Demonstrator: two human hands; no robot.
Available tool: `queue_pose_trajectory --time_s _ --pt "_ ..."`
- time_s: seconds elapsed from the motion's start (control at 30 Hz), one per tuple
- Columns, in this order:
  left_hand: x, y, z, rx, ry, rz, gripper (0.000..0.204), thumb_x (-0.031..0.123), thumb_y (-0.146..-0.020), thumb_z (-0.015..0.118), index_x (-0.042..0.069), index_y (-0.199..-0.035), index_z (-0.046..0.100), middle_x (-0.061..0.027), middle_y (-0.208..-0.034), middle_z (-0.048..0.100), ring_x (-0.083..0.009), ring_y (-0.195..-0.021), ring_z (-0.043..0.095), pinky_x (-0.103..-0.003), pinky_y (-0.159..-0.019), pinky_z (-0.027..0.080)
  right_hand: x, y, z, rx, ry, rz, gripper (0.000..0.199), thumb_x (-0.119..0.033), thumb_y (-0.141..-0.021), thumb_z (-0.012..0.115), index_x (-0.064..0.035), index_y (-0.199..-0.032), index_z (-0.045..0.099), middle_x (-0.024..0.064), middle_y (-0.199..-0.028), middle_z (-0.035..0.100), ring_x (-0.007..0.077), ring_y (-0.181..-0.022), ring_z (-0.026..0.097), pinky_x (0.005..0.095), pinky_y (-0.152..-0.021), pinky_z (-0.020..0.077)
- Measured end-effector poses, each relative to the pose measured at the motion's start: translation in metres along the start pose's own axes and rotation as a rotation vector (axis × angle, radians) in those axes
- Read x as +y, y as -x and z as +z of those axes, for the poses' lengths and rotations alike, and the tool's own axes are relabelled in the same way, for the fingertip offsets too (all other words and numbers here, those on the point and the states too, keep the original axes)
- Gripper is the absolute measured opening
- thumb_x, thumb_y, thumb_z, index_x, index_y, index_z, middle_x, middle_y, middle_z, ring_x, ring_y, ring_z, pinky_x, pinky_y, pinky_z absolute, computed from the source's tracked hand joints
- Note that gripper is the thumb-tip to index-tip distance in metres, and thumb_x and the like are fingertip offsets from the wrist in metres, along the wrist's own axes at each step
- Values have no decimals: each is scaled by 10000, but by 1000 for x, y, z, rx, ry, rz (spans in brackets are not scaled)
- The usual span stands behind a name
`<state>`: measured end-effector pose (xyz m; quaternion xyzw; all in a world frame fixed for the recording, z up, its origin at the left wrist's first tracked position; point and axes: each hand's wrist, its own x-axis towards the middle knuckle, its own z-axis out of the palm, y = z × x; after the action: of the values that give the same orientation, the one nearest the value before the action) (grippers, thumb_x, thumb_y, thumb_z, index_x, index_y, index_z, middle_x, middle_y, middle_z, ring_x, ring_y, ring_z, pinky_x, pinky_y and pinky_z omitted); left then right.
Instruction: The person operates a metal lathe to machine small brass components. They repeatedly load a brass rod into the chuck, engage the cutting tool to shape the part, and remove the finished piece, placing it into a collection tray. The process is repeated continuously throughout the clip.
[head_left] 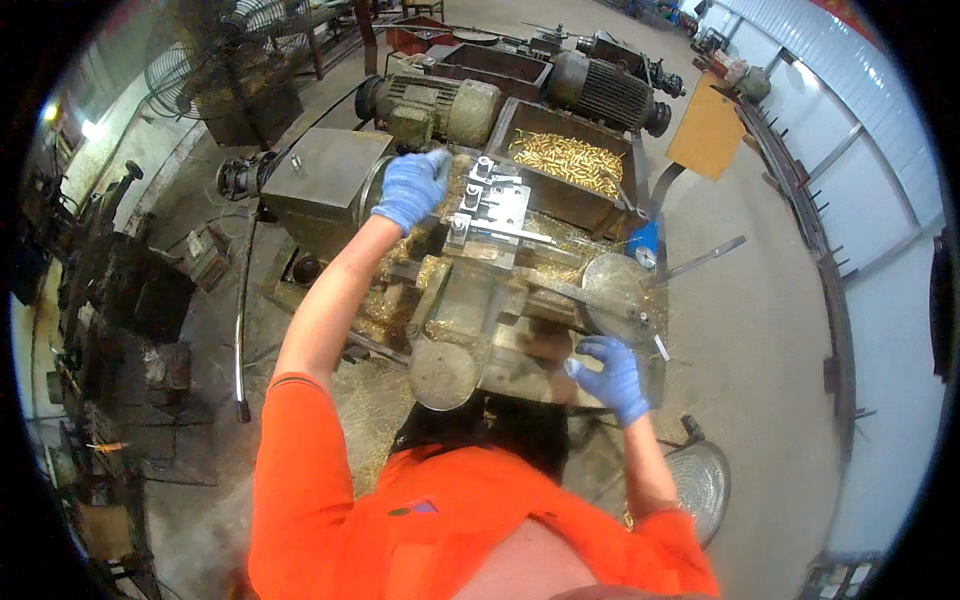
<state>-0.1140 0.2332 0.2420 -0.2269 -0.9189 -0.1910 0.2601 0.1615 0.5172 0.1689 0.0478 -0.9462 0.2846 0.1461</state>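
I stand over a small metal lathe [470,300] strewn with brass shavings. My left hand [412,187], in a blue glove, reaches far forward and rests at the chuck end beside the tool post [487,205]; whether it grips anything I cannot tell. My right hand [612,378], also blue-gloved, hovers with fingers apart at the near right end of the machine, just below the round handwheel [615,285]. A steel tray [565,165] behind the tool post holds a heap of small brass parts [570,162].
Two electric motors [430,105] [600,90] sit behind the lathe. A standing fan [215,45] is at far left, a round fan guard [700,485] on the floor at right. Dark scrap and machines crowd the left floor. A white wall runs along the right.
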Motion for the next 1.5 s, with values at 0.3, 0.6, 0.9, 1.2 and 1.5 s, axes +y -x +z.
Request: queue_pose_trajectory --time_s 0.3,0.6,0.9,1.2,1.5 --pt "-16 9 12 -240 -72 18 219 282 -815 521 115 -910 627 -177 -736 615 -354 -706 591 -471 -634 452 1 13 -1 -71 7 105 355 -328 -660 740 -31 -839 664 141 -903 632 295 -848 598 350 -773 466" --pt "-21 17 -42 263 95 -81 224 264 -823 559 91 -941 639 -163 -781 627 -333 -701 608 -409 -613 475 -24 0 3 -25 79 -31 299 -298 -677 731 -42 -816 665 128 -879 634 278 -831 599 343 -756 469" --pt "-64 217 -157 371 186 -463 195 137 -809 588 33 -967 636 -173 -675 597 -267 -574 608 -318 -529 455 -29 7 16 -141 -73 80 235 -182 -656 749 -22 -801 656 124 -826 633 251 -779 611 314 -715 476" --pt "-180 278 -37 183 -179 -693 277 332 -827 552 111 -968 642 -192 -761 618 -349 -677 594 -431 -620 463 -38 -8 21 -236 -51 41 247 -176 -662 744 -12 -822 655 128 -837 639 251 -793 610 319 -732 472" --pt "-231 230 16 -405 -297 -637 220 277 -796 498 111 -884 613 -151 -868 633 -338 -840 600 -450 -728 466 -7 29 17 -191 -81 224 254 -189 -654 756 1 -791 659 147 -835 643 253 -789 618 315 -733 474"
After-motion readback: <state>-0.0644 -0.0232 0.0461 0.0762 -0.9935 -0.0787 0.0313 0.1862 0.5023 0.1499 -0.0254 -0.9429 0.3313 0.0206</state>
